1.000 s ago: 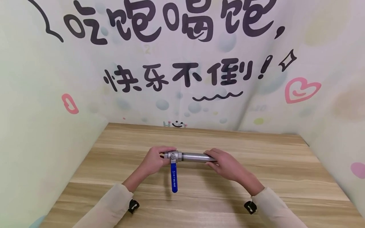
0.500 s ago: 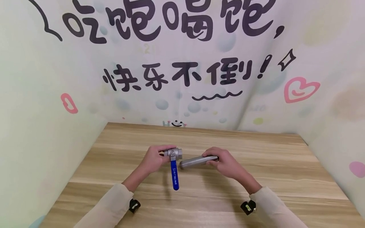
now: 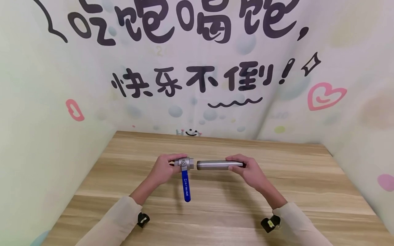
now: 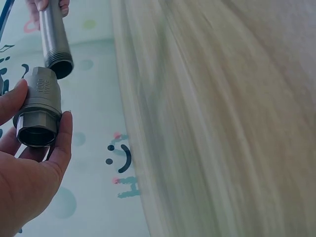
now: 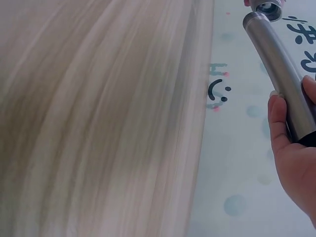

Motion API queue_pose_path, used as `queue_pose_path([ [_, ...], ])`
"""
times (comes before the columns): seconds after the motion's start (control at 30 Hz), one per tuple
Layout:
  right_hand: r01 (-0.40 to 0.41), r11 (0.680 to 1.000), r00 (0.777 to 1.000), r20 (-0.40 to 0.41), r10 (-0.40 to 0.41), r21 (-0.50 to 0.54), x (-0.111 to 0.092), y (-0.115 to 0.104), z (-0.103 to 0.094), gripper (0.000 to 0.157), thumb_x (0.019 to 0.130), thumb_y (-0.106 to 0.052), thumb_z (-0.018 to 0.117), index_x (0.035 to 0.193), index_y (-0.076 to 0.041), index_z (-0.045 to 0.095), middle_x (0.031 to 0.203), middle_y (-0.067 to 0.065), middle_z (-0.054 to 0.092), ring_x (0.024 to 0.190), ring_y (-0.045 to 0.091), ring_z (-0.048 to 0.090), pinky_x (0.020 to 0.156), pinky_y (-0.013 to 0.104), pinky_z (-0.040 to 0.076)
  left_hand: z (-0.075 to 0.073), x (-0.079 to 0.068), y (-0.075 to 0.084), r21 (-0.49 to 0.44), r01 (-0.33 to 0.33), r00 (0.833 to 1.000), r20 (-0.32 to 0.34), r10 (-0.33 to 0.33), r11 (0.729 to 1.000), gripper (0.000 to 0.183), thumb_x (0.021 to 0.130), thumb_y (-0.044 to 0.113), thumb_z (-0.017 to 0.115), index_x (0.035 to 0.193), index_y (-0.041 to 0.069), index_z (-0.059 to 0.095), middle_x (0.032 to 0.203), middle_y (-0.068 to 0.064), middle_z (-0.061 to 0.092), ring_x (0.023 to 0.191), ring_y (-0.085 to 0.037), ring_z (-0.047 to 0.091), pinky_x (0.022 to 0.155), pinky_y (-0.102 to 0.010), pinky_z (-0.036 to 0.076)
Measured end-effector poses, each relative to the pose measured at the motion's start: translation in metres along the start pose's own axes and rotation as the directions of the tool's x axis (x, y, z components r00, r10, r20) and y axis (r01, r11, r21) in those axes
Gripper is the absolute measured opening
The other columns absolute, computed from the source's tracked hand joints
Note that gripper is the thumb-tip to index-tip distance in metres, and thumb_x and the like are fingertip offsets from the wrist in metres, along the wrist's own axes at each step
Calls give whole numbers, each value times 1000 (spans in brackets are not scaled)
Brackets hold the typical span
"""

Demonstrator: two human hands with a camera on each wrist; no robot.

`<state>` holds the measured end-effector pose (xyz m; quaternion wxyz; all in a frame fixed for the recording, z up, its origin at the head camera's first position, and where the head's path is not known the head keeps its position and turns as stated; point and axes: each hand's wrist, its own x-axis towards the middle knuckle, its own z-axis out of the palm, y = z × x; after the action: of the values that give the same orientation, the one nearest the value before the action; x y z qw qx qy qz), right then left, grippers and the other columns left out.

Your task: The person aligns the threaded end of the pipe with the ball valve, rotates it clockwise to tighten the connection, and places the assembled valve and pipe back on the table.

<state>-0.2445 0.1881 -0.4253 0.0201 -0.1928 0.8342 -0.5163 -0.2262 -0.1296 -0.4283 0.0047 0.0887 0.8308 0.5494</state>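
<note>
In the head view my left hand (image 3: 163, 169) grips a silver ball valve (image 3: 183, 163) by its left end. The valve's blue lever (image 3: 186, 186) points down toward me. My right hand (image 3: 250, 171) holds a steel pipe (image 3: 212, 165) near its right end, thumb below and fingers above. The pipe lies level with the valve, and a small gap separates its threaded left end from the valve's hex opening. Screw threads (image 4: 59, 57) show at the pipe's end in the left wrist view. The right wrist view shows the valve's open socket (image 5: 268, 9) beside that end.
Below the hands is a wood-grain table (image 3: 215, 218). A white printed backdrop (image 3: 197, 112) with dark lettering rises along its back edge and both sides. Black wrist straps (image 3: 143, 220) hang at both sleeves.
The pipe end was at the valve a second ago, then came away and dipped. Now the pipe is level again, slightly farther right and higher, with a gap between them.
</note>
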Motion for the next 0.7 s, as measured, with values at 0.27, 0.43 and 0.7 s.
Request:
queue_pose_path([
  [0.27,-48,996,998,-34,50,71,-1,-7,-1,33,87,-23,73,117,-11,69,112,12,68,88,16,60,74,25,50,1,2,-2,-11,-9,1000,1,9,1000,39,79,-1,69,117,11,72,121,-16,67,88,-22,67,70,-31,56],
  [0.43,-52,992,998,-24,55,112,-1,-6,1,36,87,-22,73,118,-6,68,113,14,67,90,14,60,76,25,50,0,1,-2,-38,-23,1000,19,24,999,40,79,-2,68,118,8,71,121,-17,66,90,-24,66,71,-32,55],
  [0.7,-62,983,998,-17,66,172,0,-2,4,38,87,-18,73,120,-1,66,117,15,65,93,16,60,78,25,50,0,2,0,-79,-34,999,24,36,996,40,78,-3,67,116,10,71,117,-15,68,89,-22,66,74,-33,56],
])
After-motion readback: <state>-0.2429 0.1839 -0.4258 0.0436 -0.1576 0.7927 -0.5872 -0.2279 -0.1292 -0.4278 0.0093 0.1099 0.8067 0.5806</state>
